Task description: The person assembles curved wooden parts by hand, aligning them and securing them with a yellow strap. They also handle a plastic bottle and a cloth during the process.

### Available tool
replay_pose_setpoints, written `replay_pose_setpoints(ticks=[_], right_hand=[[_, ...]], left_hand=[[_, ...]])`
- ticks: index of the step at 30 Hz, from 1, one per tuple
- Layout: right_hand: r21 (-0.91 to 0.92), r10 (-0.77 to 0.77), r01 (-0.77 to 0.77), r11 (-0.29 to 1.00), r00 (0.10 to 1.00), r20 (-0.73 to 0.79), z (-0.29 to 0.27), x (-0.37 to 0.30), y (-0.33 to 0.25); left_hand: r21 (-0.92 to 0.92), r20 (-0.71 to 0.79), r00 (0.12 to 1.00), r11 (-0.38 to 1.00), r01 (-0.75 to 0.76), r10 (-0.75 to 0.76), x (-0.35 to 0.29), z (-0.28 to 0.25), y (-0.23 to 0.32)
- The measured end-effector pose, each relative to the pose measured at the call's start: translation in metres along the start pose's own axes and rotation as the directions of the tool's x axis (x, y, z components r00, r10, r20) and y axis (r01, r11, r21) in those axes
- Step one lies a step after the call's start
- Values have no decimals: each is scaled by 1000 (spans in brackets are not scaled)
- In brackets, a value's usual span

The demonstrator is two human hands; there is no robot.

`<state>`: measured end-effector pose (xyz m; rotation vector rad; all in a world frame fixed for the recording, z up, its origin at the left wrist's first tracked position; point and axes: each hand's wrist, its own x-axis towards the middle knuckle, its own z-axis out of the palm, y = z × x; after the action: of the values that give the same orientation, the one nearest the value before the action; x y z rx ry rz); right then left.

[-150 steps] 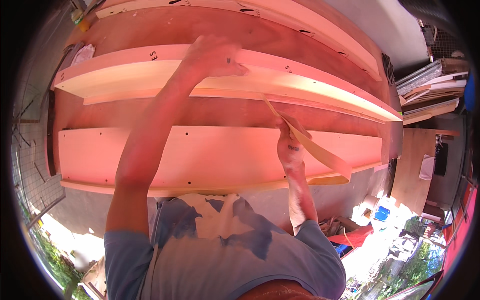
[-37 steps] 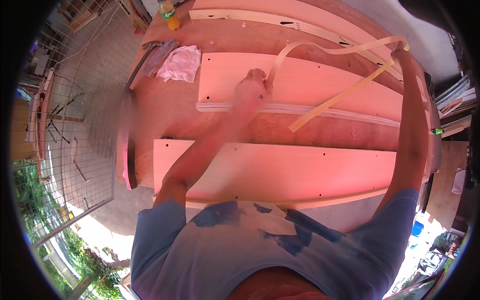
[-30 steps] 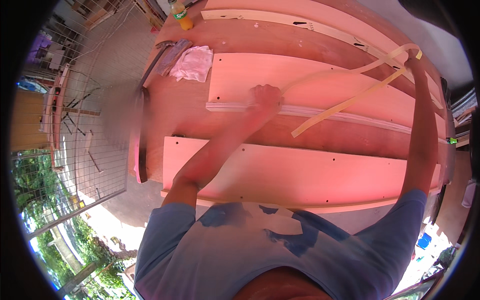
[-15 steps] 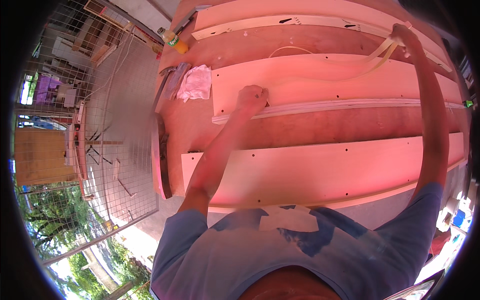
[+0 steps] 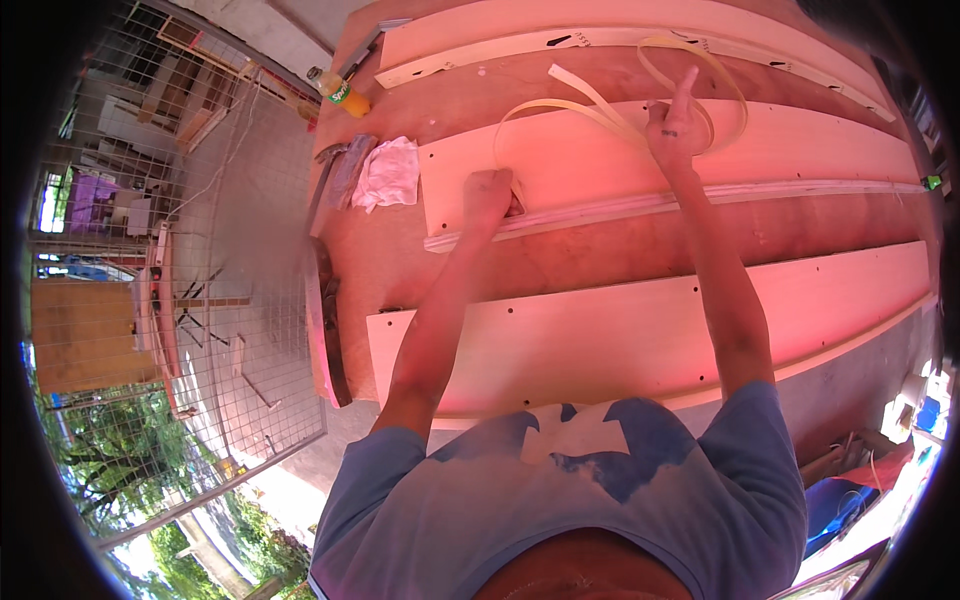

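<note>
A long, thin, cream edge-banding strip (image 5: 575, 105) curves from one of my hands to the other, with loose loops over the table and the middle board. My left hand (image 5: 488, 197) is closed on one part of it, low over the left end of the middle white board (image 5: 580, 165); a small dark patch shows beside the fingers. My right hand (image 5: 672, 135) grips the strip further along, above the same board, with one finger pointing up. Stacked edges run along the board's near side, and dark holes dot its face.
Another white board (image 5: 600, 330) lies nearest me, and a third (image 5: 560, 30) at the far side of the reddish table (image 5: 620, 240). To the left are a crumpled cloth (image 5: 387, 175), a bottle of orange drink (image 5: 340, 92) and a hand tool (image 5: 345, 170). Wire mesh (image 5: 240, 330) stands beyond.
My right hand has come from the far right toward the middle, nearer my left hand, and the strip now bows up in loops. My left hand has shifted slightly left.
</note>
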<state>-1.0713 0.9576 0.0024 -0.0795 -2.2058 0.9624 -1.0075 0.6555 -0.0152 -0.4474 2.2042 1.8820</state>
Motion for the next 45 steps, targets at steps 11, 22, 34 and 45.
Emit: replay_pose_setpoints(ticks=[11,22,34,45], right_hand=[[409,-616,463,786,637,464,-5,-123,-94],[305,-577,491,816,668,469,1,-138,-88],[268,-583,528,806,630,514,-1,-136,-89],[348,-435,275,896,697,570,4,-128,-95]], left_hand=[[50,-234,964,992,-116,125,37,-47,-5],[415,-367,868,894,-168,334,88,-132,2],[784,-514,549,621,-12,659,113,-264,74],[-34,-68,940,941,-336,333,15,-180,181]])
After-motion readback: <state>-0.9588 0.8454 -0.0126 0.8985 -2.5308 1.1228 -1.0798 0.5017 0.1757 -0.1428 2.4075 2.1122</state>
